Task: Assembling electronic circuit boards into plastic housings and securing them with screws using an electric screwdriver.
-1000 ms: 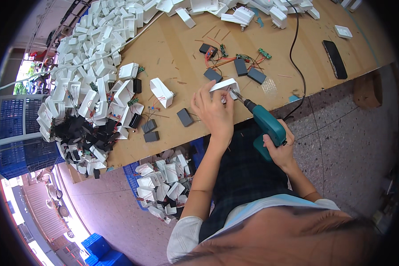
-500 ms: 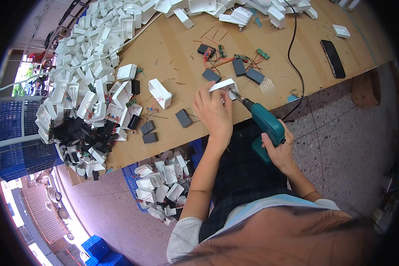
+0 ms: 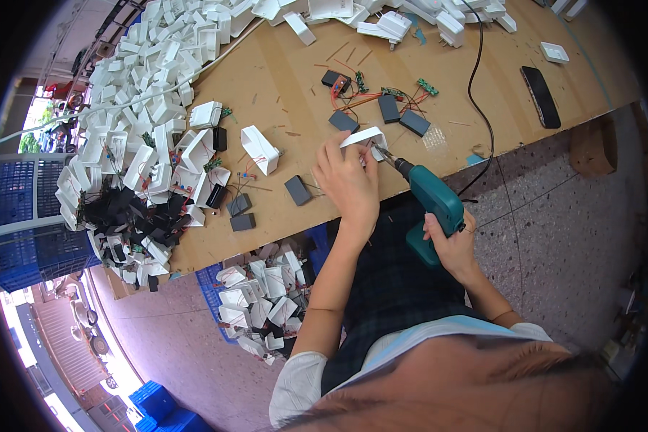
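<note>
My left hand (image 3: pixel 349 176) grips a white plastic casing (image 3: pixel 371 135) at the near edge of the cardboard-topped table. In my right hand (image 3: pixel 452 241) is a green power screwdriver (image 3: pixel 435 196), its fingers wrapped round the handle. The tool's bit points left and reaches into the open side of the casing; the exact spot it touches is too small to make out. Just beyond the casing lie dark grey blocks (image 3: pixel 389 109) with red wires and a small green circuit board (image 3: pixel 427 87). Left of my left hand lie another grey block (image 3: pixel 297 191) and an open white casing (image 3: pixel 260 150).
White casings (image 3: pixel 155 65) are heaped along the table's left and far sides, with black pieces (image 3: pixel 140 219) at the near left. A black cable (image 3: pixel 475 101) crosses the table near a phone (image 3: pixel 540 97). Below stands a blue crate (image 3: pixel 210 288) full of casings.
The screwdriver's handle has tilted very slightly, with my right hand shifting a little to the left. The casing and my left hand stay almost where they were.
</note>
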Demonstrator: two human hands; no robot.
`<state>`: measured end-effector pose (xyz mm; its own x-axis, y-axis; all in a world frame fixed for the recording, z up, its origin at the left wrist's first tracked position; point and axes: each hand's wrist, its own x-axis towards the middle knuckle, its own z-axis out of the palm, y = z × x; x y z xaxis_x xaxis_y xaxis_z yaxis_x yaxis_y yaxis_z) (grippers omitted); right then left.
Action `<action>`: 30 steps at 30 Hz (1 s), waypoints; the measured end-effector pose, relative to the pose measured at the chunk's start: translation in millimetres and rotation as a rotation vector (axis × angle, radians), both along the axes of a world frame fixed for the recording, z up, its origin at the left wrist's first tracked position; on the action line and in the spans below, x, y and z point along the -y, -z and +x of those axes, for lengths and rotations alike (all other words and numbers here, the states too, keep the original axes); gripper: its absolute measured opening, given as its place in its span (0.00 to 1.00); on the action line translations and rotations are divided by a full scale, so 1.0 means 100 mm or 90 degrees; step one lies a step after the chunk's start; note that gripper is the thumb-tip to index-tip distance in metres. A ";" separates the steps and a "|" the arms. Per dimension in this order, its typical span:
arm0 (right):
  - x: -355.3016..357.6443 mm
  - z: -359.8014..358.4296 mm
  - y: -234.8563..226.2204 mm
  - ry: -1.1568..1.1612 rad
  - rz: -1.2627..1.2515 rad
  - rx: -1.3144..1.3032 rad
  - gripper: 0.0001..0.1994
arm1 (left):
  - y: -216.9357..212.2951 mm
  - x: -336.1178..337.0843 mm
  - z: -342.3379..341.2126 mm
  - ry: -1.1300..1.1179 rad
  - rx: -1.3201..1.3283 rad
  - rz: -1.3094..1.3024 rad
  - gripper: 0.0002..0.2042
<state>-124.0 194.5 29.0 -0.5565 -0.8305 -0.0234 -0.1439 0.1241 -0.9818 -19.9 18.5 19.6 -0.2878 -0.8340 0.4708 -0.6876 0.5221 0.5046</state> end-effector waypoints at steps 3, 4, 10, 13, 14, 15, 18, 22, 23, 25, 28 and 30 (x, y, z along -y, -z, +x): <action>0.01 0.01 0.01 0.004 -0.021 0.035 0.12 | 0.00 -0.01 -0.01 -0.010 0.004 -0.002 0.06; 0.01 0.01 0.01 0.004 -0.028 0.045 0.13 | 0.00 -0.02 -0.01 -0.014 0.009 -0.002 0.06; 0.00 0.03 0.00 0.012 -0.019 0.069 0.09 | -0.01 -0.03 -0.03 -0.016 0.003 0.007 0.07; -0.01 0.04 -0.01 0.009 -0.015 0.070 0.09 | 0.03 -0.02 -0.02 -0.025 -0.001 -0.017 0.07; -0.01 0.04 -0.01 0.009 -0.015 0.070 0.09 | 0.02 -0.02 -0.02 -0.025 -0.001 -0.016 0.07; 0.00 0.04 -0.01 0.012 -0.015 0.078 0.09 | 0.01 -0.02 -0.03 -0.022 -0.003 -0.012 0.07; 0.00 0.05 -0.01 0.019 -0.017 0.088 0.09 | 0.02 -0.02 -0.04 -0.022 -0.004 -0.012 0.07; 0.01 0.06 -0.01 0.028 -0.015 0.108 0.08 | 0.02 -0.02 -0.04 -0.019 -0.006 -0.016 0.07; 0.00 0.06 -0.01 0.028 -0.015 0.109 0.08 | 0.02 -0.02 -0.03 -0.019 -0.005 -0.016 0.07; 0.00 0.07 -0.01 0.032 -0.013 0.098 0.08 | 0.03 -0.02 -0.03 -0.023 -0.004 -0.022 0.07; 0.00 0.07 0.00 0.033 -0.015 0.102 0.08 | 0.02 -0.02 -0.03 -0.020 -0.004 -0.015 0.07; 0.01 0.08 -0.02 0.038 -0.018 0.098 0.08 | 0.05 -0.02 -0.04 -0.023 -0.003 -0.016 0.07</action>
<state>-116.1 193.5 31.4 -0.5963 -0.7977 -0.0895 0.0149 0.1005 -0.9948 -23.6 20.3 15.0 -0.2552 -0.8314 0.4936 -0.7034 0.5099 0.4952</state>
